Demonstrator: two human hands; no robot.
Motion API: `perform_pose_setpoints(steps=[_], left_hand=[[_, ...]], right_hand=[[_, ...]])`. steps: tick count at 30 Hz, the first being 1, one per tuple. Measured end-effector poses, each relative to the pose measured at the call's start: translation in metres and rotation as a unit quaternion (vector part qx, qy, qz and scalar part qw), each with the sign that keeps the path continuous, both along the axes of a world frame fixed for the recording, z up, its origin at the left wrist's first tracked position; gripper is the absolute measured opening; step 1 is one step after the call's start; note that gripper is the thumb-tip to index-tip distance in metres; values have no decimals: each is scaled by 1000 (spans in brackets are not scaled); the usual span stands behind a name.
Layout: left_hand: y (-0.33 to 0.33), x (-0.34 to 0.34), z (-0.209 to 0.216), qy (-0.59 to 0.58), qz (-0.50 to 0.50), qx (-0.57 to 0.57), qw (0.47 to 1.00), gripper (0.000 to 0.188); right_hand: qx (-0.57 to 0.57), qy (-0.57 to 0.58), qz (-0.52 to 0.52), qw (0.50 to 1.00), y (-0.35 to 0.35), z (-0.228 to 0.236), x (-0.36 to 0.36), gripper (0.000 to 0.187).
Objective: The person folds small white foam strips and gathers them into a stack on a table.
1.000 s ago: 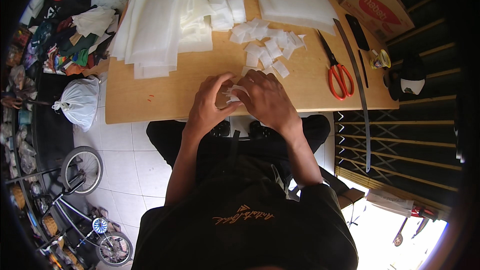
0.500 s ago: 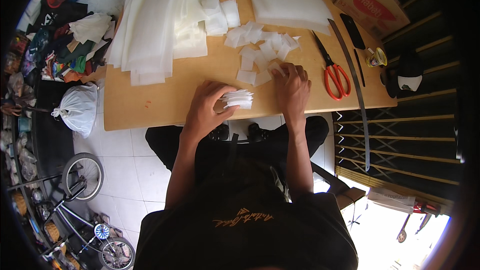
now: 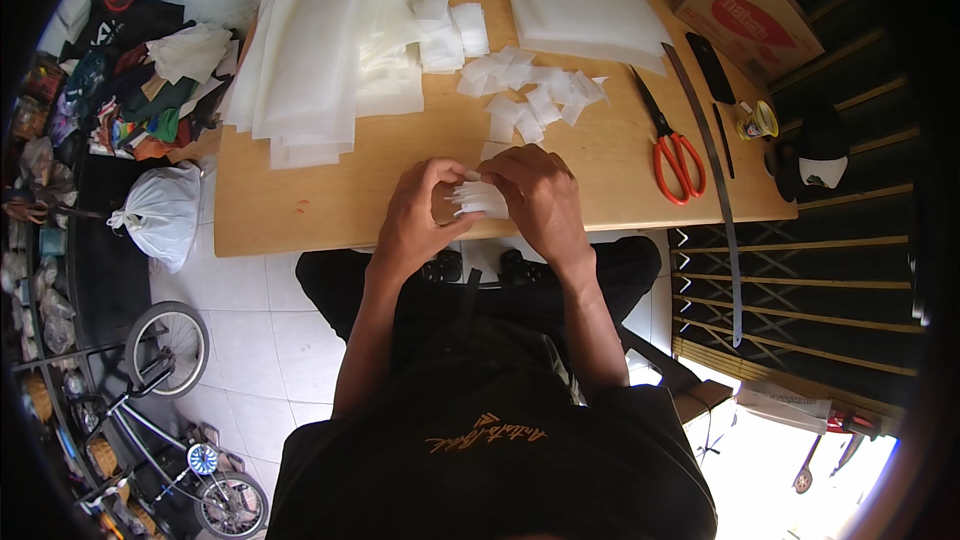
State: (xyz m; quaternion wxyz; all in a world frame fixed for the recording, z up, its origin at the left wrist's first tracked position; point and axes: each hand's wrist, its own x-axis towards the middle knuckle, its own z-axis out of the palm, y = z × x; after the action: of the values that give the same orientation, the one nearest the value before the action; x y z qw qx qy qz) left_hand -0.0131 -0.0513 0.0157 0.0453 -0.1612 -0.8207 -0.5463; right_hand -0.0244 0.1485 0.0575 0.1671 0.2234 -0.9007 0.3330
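At the worktop's (image 3: 345,190) near edge, around its middle, our left hand (image 3: 408,208) grips a stack of translucent white squares (image 3: 482,202) between thumb and fingers. Our right hand (image 3: 542,198) bends over its right side; whether those fingertips pinch a piece, we cannot tell. The left edges jut unevenly, so we would do well to hold lightly and tap them flush before adding loose squares (image 3: 541,106) lying farther off.
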Motion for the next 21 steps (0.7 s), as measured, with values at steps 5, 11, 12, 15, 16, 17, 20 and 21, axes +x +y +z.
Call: perform_pose_setpoints(steps=[5,11,12,15,16,17,20,21], left_hand=[[1,0,-3,19,11,-18,1000,55],[1,-1,1,50,-3,-44,998,51],[1,-1,2,58,-6,-47,997,50],[0,-1,3,68,-7,-49,996,48],[0,-1,2,71,-8,-50,996,48],[0,-1,2,65,-9,-51,997,47],[1,-2,1,73,-1,-61,995,47],[2,-1,3,94,10,-71,993,47]], right_hand=[[-21,-54,16,998,-1,1,5,10],[-10,-76,17,997,3,-5,5,15],[-10,-86,15,996,3,-6,5,16],[-5,-111,16,994,1,0,6,19],[-2,-112,16,994,0,1,6,20],[1,-112,16,994,0,1,7,21],[-8,-110,14,994,0,1,9,22],[-15,-108,13,994,0,1,10,22]])
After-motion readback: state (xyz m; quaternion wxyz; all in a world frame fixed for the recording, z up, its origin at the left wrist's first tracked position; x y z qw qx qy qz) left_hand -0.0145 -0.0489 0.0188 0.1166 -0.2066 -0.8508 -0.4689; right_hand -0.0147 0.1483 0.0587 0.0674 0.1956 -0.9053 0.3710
